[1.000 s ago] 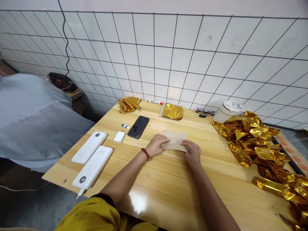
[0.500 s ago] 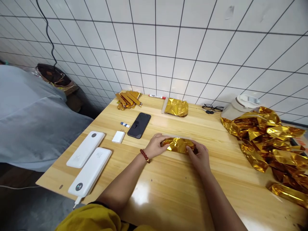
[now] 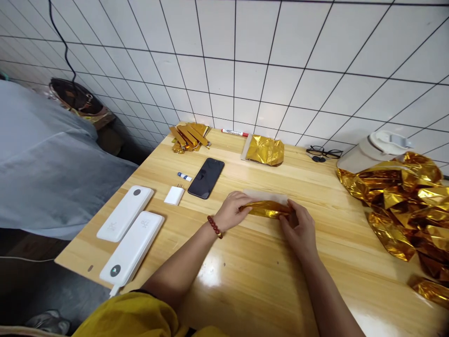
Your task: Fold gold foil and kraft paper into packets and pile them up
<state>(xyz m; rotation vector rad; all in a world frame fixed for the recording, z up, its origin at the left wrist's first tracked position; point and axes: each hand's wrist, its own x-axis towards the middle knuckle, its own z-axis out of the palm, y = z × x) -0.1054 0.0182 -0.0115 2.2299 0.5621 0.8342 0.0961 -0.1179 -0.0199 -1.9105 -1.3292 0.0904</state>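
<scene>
A folded gold foil sheet (image 3: 268,208) with a tan paper backing lies at the middle of the wooden table (image 3: 252,281). My left hand (image 3: 232,211), with a red bead bracelet on the wrist, pinches its left end. Fingers of my right hand (image 3: 300,228) are closed on its right end. The foil is folded into a narrow strip between the two hands, gold side showing.
A black phone (image 3: 206,177), a white charger plug (image 3: 174,195), a small tube (image 3: 184,176) and two white power banks (image 3: 131,241) lie left. Folded gold strips (image 3: 189,136), a red marker (image 3: 234,133), another foil sheet (image 3: 265,150), glasses (image 3: 323,152) and a crumpled foil heap (image 3: 403,196) lie behind and right.
The tan sheet was turned up so its gold side shows, then folded narrower between my hands. The camera tilted up and moved slightly.
</scene>
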